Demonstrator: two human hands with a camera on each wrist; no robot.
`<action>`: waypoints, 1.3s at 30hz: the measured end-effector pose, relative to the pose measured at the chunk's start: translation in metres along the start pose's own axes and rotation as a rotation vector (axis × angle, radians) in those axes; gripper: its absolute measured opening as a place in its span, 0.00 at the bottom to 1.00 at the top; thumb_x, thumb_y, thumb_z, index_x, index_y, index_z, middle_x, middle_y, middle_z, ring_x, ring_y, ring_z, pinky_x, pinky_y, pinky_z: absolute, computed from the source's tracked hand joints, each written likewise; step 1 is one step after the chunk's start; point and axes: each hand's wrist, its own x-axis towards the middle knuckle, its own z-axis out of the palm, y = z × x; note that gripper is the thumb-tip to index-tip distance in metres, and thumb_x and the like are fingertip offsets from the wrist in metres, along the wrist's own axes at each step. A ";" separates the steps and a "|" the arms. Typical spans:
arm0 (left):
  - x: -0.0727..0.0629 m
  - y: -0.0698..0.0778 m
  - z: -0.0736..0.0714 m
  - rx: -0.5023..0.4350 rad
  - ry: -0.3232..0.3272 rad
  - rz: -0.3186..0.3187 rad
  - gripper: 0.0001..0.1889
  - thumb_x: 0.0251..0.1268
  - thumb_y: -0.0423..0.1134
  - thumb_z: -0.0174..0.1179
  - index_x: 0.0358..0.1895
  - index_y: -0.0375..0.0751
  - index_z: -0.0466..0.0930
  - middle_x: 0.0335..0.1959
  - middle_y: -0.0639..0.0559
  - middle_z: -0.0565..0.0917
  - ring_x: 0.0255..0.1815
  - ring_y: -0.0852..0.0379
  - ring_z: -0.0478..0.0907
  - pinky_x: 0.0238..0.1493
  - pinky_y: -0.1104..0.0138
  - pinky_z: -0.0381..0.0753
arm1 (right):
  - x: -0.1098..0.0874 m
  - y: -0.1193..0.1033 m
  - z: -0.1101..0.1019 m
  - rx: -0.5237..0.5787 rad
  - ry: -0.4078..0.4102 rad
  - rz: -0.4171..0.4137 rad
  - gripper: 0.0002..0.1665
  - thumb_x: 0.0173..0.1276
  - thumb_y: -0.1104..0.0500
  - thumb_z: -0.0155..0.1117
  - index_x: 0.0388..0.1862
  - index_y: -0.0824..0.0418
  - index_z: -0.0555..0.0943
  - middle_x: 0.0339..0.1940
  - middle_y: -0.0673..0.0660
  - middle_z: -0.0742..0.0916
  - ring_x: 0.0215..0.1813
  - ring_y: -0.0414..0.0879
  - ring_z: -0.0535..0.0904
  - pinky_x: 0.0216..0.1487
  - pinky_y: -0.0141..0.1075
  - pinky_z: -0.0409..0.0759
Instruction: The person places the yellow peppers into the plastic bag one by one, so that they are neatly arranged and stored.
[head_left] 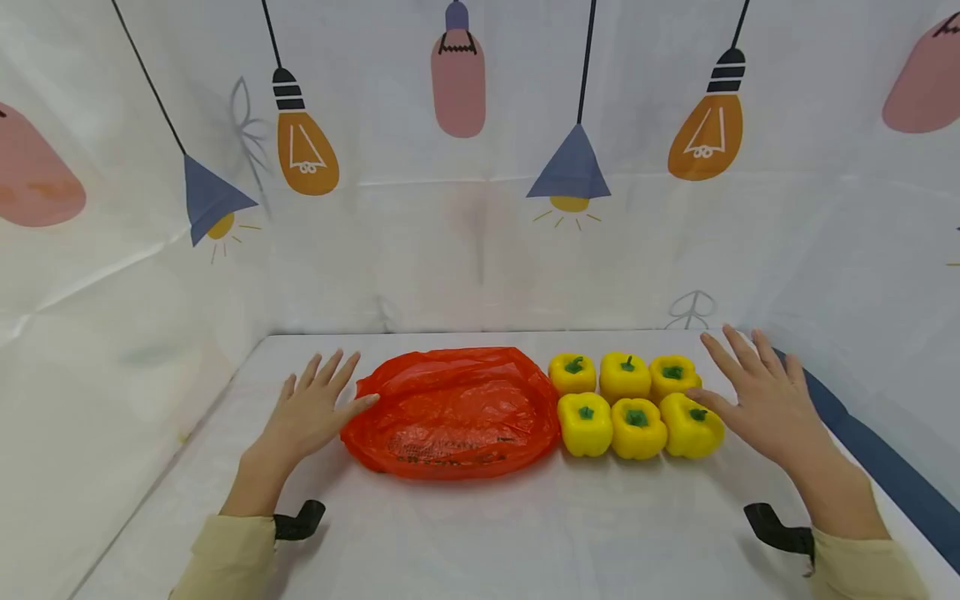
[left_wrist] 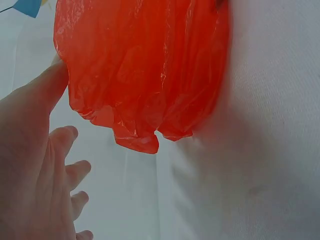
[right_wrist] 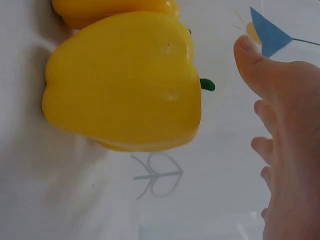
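Yellow peppers [head_left: 639, 429] number six, beside one red bag [head_left: 457, 417].

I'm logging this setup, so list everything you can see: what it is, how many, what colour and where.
Table: 1, white, below everything
Bag: 1, red, on the table near the middle
Peppers: 6, yellow with green stems, two rows of three right of the bag
Strip: 1, dark blue, along the table's right side
Backdrop: white, behind and beside the table
Bulbs: 2, orange, printed on the backdrop
Blue lamps: 2 whole, printed there
Pink lamps: 3, printed there
Sprigs: at least 2, grey, printed there
Mounts: 2, black, one per wrist
Sleeves: 2, beige, bottom corners
Left grip: 1, bare, at the bag's left edge
Right grip: 1, bare, beside the peppers' right end
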 end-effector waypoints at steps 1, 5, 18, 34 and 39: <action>0.000 0.001 0.000 -0.004 -0.004 0.003 0.48 0.65 0.76 0.40 0.82 0.56 0.41 0.83 0.42 0.45 0.82 0.31 0.37 0.74 0.30 0.35 | 0.000 -0.003 0.000 0.000 0.003 -0.009 0.53 0.70 0.31 0.53 0.83 0.46 0.41 0.83 0.64 0.48 0.82 0.67 0.30 0.72 0.74 0.27; 0.000 0.002 0.001 -0.018 -0.012 0.015 0.46 0.66 0.75 0.42 0.81 0.59 0.42 0.83 0.43 0.45 0.82 0.31 0.37 0.73 0.29 0.35 | 0.001 -0.015 0.001 0.015 0.006 -0.042 0.52 0.69 0.30 0.54 0.83 0.45 0.44 0.84 0.63 0.49 0.82 0.67 0.32 0.74 0.72 0.25; 0.002 0.003 0.006 -0.082 -0.062 0.069 0.45 0.65 0.75 0.43 0.81 0.59 0.47 0.81 0.40 0.54 0.79 0.30 0.49 0.71 0.28 0.50 | 0.003 -0.053 0.008 0.126 -0.091 -0.133 0.53 0.63 0.30 0.62 0.81 0.48 0.56 0.82 0.63 0.58 0.82 0.67 0.42 0.74 0.73 0.33; 0.004 0.003 0.009 -0.230 -0.140 0.117 0.45 0.63 0.69 0.55 0.80 0.61 0.50 0.82 0.45 0.52 0.80 0.36 0.52 0.71 0.32 0.58 | 0.002 -0.101 0.024 0.176 -0.142 -0.305 0.48 0.58 0.38 0.72 0.76 0.40 0.65 0.79 0.54 0.67 0.81 0.59 0.55 0.77 0.65 0.50; 0.004 0.005 0.011 -0.249 -0.188 0.119 0.47 0.62 0.68 0.58 0.79 0.52 0.54 0.82 0.45 0.52 0.79 0.36 0.54 0.72 0.35 0.59 | 0.000 -0.115 0.028 0.176 -0.158 -0.316 0.44 0.58 0.44 0.75 0.73 0.39 0.69 0.75 0.53 0.72 0.77 0.56 0.63 0.76 0.64 0.57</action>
